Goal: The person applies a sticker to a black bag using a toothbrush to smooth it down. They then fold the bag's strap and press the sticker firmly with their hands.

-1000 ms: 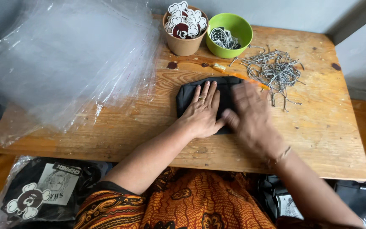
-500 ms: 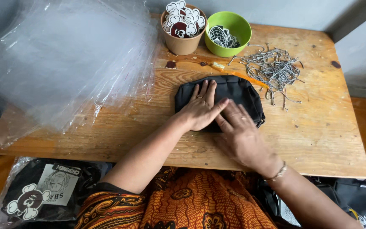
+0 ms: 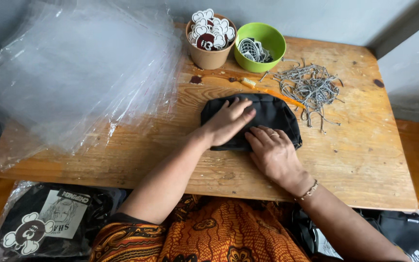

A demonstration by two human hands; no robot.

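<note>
A folded black cloth point(image 3: 275, 114) lies in the middle of the wooden table point(image 3: 364, 160). My left hand point(image 3: 229, 121) rests flat on its left part, fingers spread and pointing right. My right hand point(image 3: 275, 155) presses on the cloth's near edge, fingers together, a ring on one finger and a beaded bracelet at the wrist. Neither hand grips anything.
A stack of clear plastic bags point(image 3: 73, 77) covers the table's left. At the back stand a brown cup of stickers point(image 3: 211, 39) and a green bowl point(image 3: 260, 46). A pile of ball chains point(image 3: 309, 87) and an orange toothbrush point(image 3: 267, 90) lie behind the cloth. Bagged black items point(image 3: 44, 221) sit at lower left.
My right hand has slid from the cloth's far right back toward me, down to its near edge. My left hand has stayed on the cloth's left part.
</note>
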